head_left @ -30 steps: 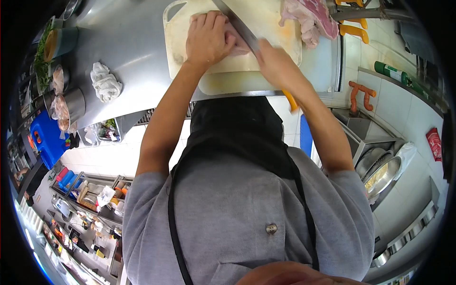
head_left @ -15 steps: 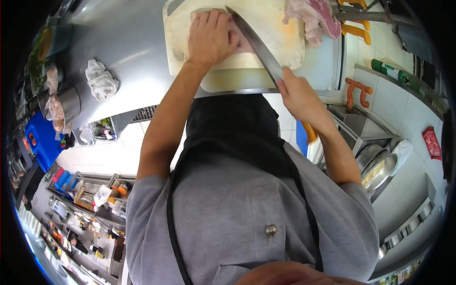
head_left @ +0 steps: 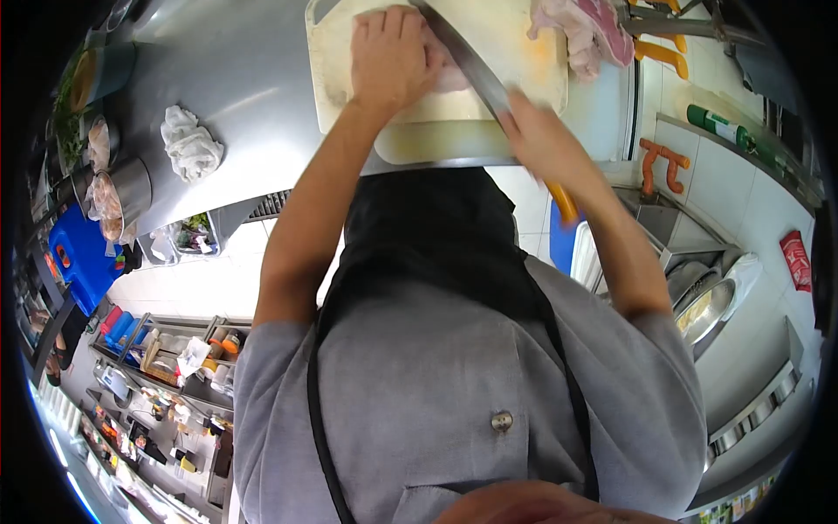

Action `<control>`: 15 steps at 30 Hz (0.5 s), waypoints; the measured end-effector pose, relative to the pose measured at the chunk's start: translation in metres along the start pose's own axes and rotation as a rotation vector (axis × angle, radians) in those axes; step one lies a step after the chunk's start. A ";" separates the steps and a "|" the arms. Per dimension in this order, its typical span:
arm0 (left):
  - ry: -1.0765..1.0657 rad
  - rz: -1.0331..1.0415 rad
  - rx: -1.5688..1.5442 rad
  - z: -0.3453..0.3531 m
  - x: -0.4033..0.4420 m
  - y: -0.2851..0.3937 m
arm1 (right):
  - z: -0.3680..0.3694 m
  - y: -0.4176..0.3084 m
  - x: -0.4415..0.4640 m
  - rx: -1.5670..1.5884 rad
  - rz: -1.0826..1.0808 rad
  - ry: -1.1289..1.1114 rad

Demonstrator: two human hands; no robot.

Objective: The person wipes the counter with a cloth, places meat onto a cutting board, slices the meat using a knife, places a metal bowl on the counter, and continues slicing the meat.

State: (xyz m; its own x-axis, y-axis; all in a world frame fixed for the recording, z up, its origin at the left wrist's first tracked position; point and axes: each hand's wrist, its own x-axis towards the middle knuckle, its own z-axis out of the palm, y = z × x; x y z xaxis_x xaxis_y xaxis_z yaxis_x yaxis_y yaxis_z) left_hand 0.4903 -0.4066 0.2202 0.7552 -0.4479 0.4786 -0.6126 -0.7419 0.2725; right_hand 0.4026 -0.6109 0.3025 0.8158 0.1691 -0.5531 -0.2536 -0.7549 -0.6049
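Observation:
My left hand (head_left: pixel 390 57) presses down with bent fingers on a piece of pale pink raw meat (head_left: pixel 451 77), which it largely covers. The meat lies on a white cutting board (head_left: pixel 506 52). In my right hand (head_left: pixel 543 135) is a long knife (head_left: pixel 470 68); its yellow-orange handle sticks out behind the fist. The blade slants across the board just right of the meat, with its tip near the top edge of the view. Whether the edge is in the meat cannot be made out. A larger piece of raw meat (head_left: pixel 594 39) lies at the board's right end.
A crumpled white cloth (head_left: pixel 189 144) lies on the steel counter (head_left: pixel 253 79). Farther left stands a metal pot (head_left: pixel 131 196) with bagged food. Yellow-handled tools (head_left: pixel 661 57) and a green bottle (head_left: pixel 720 127) are at the right. Metal bowls (head_left: pixel 705 313) sit lower right.
My right hand has pushed the knife forward, away from my body, beside the meat. My left hand stays on the meat. The whole view has shifted slightly.

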 end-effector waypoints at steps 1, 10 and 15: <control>-0.027 -0.049 0.004 0.001 0.002 -0.001 | 0.000 -0.003 0.029 -0.107 -0.096 0.052; -0.032 -0.083 -0.043 0.002 0.002 0.001 | 0.037 0.028 -0.029 -0.019 -0.199 0.275; -0.042 -0.020 0.024 0.002 0.008 -0.007 | 0.017 -0.024 0.049 0.057 0.035 0.082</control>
State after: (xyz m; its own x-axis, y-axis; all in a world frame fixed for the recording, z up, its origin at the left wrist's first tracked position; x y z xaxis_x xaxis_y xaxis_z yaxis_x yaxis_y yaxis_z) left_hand 0.5013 -0.4062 0.2208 0.7763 -0.4532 0.4381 -0.5923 -0.7622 0.2612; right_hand 0.4395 -0.5743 0.2802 0.8451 0.0897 -0.5270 -0.3094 -0.7219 -0.6189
